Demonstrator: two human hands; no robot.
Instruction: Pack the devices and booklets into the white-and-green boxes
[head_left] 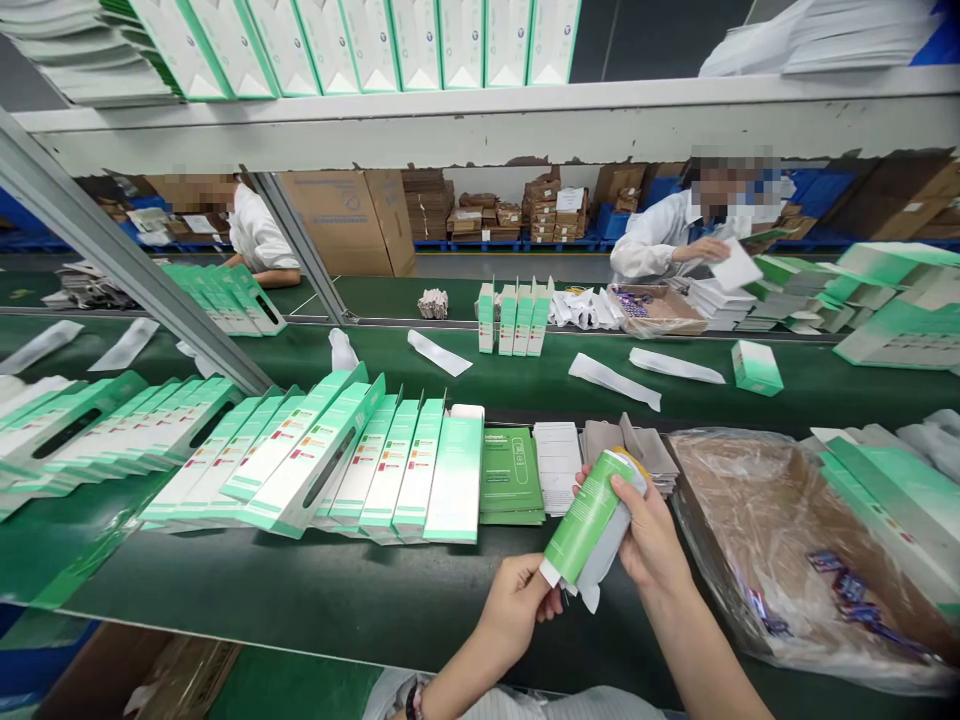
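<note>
A green printed booklet [583, 522], bent in a curve around a whitish sheet or pouch [609, 545], is held up above the dark bench. My right hand [643, 525] is closed on the upper right side of this bundle, thumb on the green face. Pinching its lower end is my left hand [517, 605], with the fingers partly hidden behind it. Something yellow shows at the bundle's top edge. Just beyond lie a stack of green booklets [511, 475], white folded leaflets [556, 465] and greyish folded pieces [634, 450].
Open green-and-white boxes [405, 465] stand in a row at left. To the right, a plastic-lined carton [720, 490] holds several small purple packets [847, 590]. White pouches [615, 380] lie on the green conveyor belt [525, 375]. Two people work across it, under an overhead shelf [480, 135].
</note>
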